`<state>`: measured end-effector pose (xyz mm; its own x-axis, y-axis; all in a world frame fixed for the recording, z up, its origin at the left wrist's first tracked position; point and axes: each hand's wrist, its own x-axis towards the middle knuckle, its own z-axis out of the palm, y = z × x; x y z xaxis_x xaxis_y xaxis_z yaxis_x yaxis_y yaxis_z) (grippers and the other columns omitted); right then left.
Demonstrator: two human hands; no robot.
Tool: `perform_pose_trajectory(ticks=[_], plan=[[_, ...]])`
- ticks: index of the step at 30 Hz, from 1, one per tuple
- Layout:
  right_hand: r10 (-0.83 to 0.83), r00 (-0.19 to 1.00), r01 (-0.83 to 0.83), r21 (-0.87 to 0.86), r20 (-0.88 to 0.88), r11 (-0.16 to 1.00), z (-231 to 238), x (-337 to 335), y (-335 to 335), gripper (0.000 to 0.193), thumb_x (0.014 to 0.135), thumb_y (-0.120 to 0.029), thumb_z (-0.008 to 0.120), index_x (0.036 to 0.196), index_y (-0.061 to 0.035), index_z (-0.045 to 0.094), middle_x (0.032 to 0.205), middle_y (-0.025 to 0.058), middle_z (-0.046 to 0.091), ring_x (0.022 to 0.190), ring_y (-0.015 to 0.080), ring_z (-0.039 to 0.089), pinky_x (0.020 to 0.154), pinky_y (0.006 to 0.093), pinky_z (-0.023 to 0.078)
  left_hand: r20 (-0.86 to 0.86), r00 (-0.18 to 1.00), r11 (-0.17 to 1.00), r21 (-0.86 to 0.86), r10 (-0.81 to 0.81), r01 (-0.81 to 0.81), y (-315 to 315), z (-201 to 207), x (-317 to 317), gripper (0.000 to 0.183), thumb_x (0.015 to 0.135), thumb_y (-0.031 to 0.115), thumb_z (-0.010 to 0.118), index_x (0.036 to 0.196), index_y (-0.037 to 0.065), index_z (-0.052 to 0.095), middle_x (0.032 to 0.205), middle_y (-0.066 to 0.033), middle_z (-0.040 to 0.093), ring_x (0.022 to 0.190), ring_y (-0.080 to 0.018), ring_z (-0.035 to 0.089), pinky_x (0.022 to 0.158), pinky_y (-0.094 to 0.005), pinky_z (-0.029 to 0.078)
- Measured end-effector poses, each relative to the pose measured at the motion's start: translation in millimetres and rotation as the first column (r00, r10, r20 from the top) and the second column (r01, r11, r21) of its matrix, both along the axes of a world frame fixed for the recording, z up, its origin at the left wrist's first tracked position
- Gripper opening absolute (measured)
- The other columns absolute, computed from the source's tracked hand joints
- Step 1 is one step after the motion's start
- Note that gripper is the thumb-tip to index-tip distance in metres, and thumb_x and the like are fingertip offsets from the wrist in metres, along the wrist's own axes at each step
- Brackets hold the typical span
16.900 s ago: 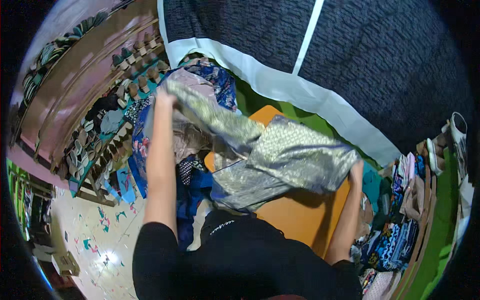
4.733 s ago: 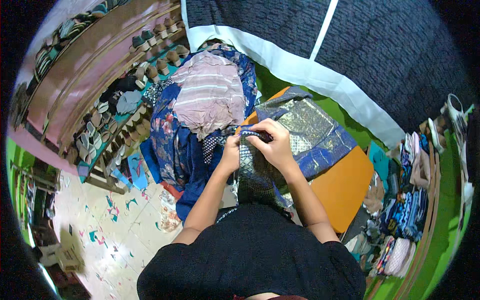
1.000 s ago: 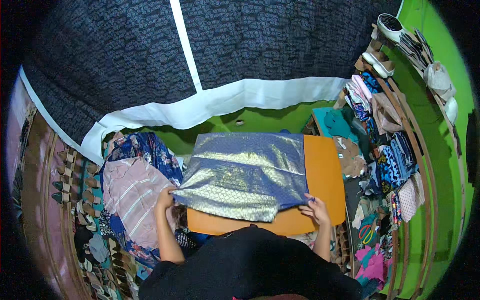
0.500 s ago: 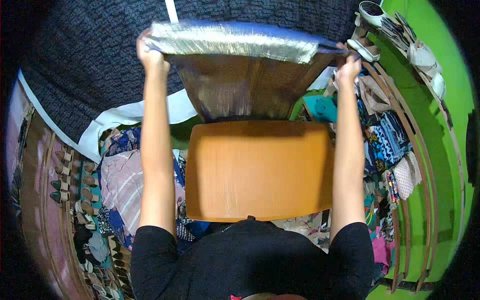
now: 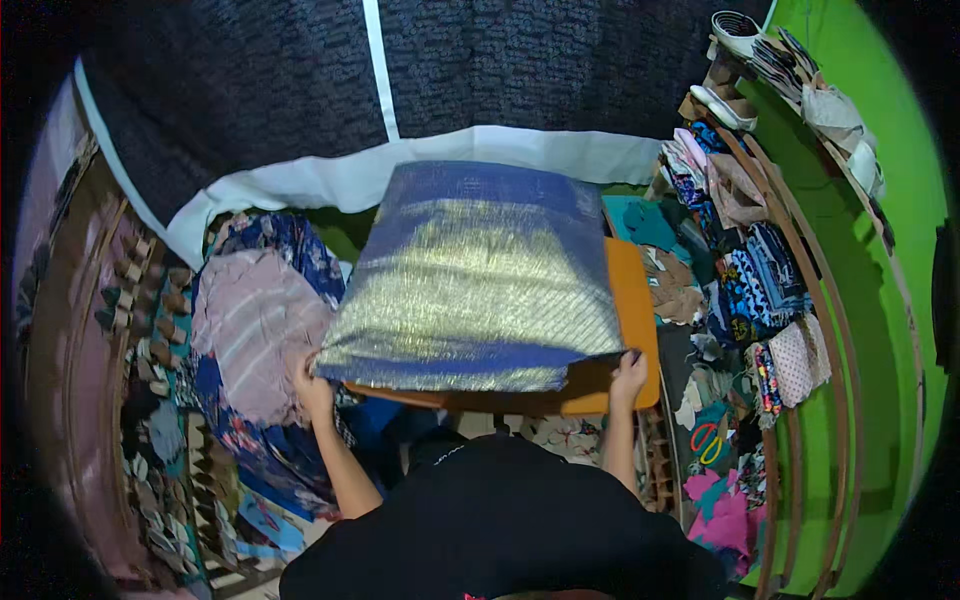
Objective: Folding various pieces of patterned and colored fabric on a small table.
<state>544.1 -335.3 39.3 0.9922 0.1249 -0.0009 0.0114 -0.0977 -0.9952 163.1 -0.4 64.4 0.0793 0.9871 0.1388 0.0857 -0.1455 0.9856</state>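
Observation:
A blue cloth with a shiny gold band [image 5: 470, 270] spreads over the orange-brown table top [image 5: 632, 300], covering most of it. My left hand [image 5: 314, 388] pinches the cloth's near left corner, just beyond the table's left side. At the near right corner my right hand [image 5: 628, 378] is closed on the hem, above the table's right part. Between the hands the near edge hangs slightly raised, and a strip of table shows beneath it.
Left of the table lies a crumpled pink striped cloth [image 5: 262, 330] on dark blue floral fabric [image 5: 285, 240]. To the right are folded fabrics [image 5: 765, 280], scissors with red and yellow handles [image 5: 708, 442] and pink scraps [image 5: 722, 515]. A dark patterned curtain [image 5: 540, 70] hangs behind.
Both hands have come down and toward me from far out, drawing the cloth's edge along. The cloth, raised beyond the table before, now lies spread over it.

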Motion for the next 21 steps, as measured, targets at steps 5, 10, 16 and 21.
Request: perform_pose_trajectory(ticks=[5,10,16,21], plan=[[0.130,0.986,-0.137,-0.058,-0.106,0.989,-28.9,-18.6,-57.3,0.039,0.085,-0.014,0.043,0.120,0.0003,0.033,0.118,0.0110,0.040,0.094,0.0153,0.046,0.065,0.0254,0.041,-0.103,0.982,0.987,0.062,0.157,-0.151,-90.6,-5.9,-16.0,0.032,0.062,-0.011,0.036,0.087,-0.002,0.055,0.085,-0.0085,0.055,0.081,-0.0159,0.052,0.076,-0.0237,0.039],[0.200,0.968,-0.208,0.041,0.151,0.977,-10.6,-3.1,-81.3,0.023,0.083,-0.007,0.045,0.104,0.0022,0.044,0.096,0.0070,0.049,0.091,0.0148,0.046,0.079,0.0249,0.034,-0.112,0.991,0.996,0.065,0.067,-0.060,-129.8,25.5,-26.5,0.036,0.061,-0.014,0.036,0.089,-0.002,0.055,0.084,-0.0077,0.055,0.082,-0.0150,0.052,0.075,-0.0223,0.039],[0.119,0.951,-0.171,0.164,0.287,0.972,-9.1,-27.0,-125.3,0.006,0.081,-0.006,0.048,0.078,-0.0030,0.043,0.068,-0.0018,0.040,0.063,0.0059,0.037,0.055,0.0199,0.031,-0.204,0.966,0.984,0.043,-0.159,0.172,-161.4,37.4,-62.9,0.030,0.068,-0.012,0.039,0.092,-0.003,0.055,0.089,-0.0085,0.057,0.084,-0.0148,0.053,0.077,-0.0233,0.039],[0.044,0.992,-0.058,0.112,0.118,0.992,-12.7,-90.1,-169.4,0.010,0.080,-0.008,0.051,0.085,-0.0006,0.046,0.071,-0.0014,0.041,0.062,0.0065,0.035,0.054,0.0211,0.030,-0.277,0.894,0.932,-0.015,-0.353,0.363,-172.3,33.8,-104.9,0.051,0.052,-0.016,0.028,0.093,-0.003,0.056,0.093,-0.0120,0.057,0.094,-0.0190,0.052,0.085,-0.0244,0.034]])
